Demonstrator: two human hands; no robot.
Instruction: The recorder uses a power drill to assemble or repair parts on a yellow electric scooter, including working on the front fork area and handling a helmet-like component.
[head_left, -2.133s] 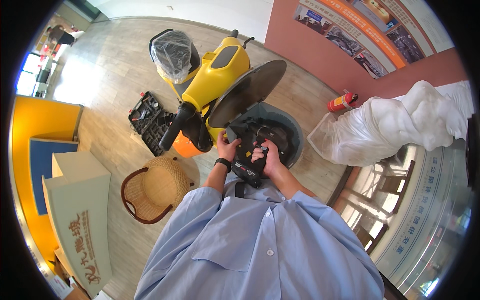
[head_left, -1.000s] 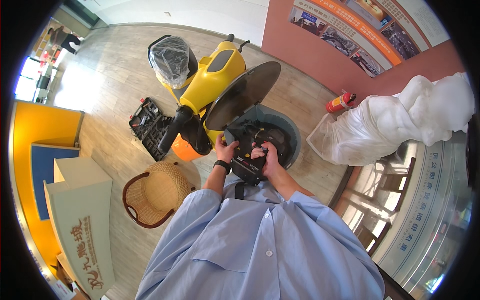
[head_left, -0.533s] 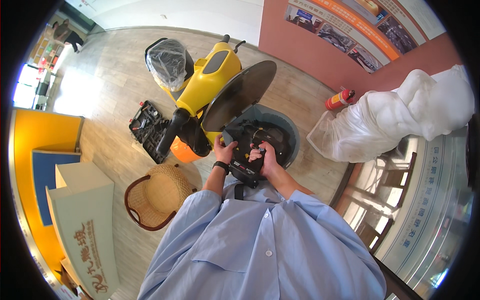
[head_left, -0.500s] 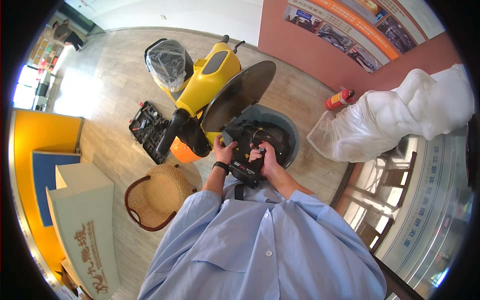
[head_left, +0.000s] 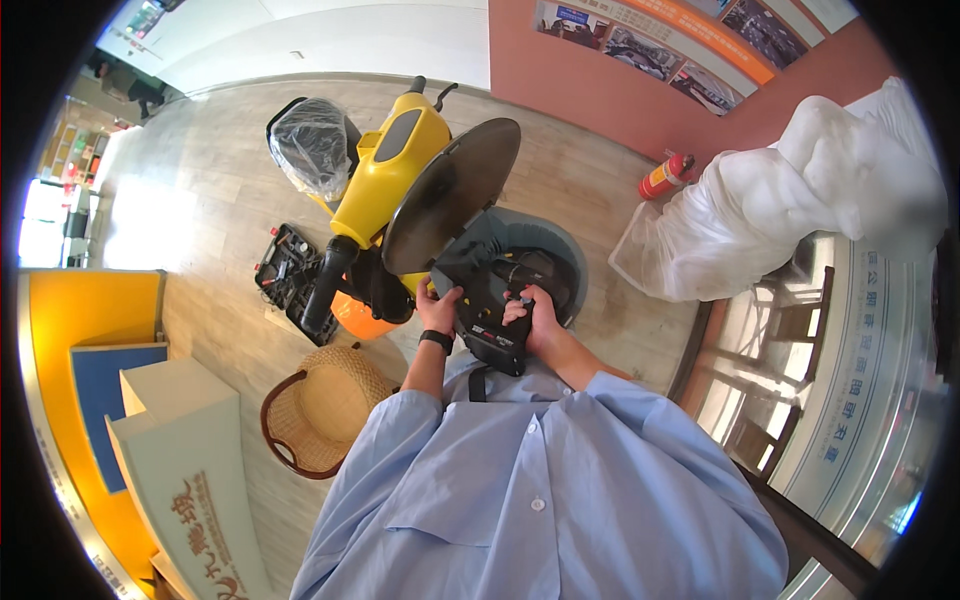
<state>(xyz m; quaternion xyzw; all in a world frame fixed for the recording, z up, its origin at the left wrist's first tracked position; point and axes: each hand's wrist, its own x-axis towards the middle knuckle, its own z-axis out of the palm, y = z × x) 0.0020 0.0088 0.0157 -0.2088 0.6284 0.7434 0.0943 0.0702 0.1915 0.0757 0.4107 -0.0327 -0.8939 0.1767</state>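
My left hand (head_left: pixel 436 309) is closed on the near-left edge of a grey round-sided box (head_left: pixel 568 262), whose dark oval lid (head_left: pixel 455 185) stands raised. My right hand (head_left: pixel 539 322) is wrapped round the handle of a black cordless drill (head_left: pixel 496 346), its battery low in the box's mouth, by my body. The drill's tip is hard to make out against the box's dark inside. Beyond the hands is a yellow scooter body (head_left: pixel 385 160) with black handlebar grips and a plastic-wrapped seat or backrest (head_left: pixel 305 145).
An open tool case (head_left: pixel 285 275) and orange object (head_left: pixel 358 316) lie left of the scooter. A wicker basket chair (head_left: pixel 330 405) and pale counter (head_left: pixel 190 460) are lower left. Right are a red extinguisher (head_left: pixel 662 179) and white wrapped bulky object (head_left: pixel 760 210). Another person (head_left: pixel 130 85) is far back.
My view has turned slightly, shifting the scooter and wall up or left and the counter and chair downward. Both hands keep their grips. The distant person has shifted posture.
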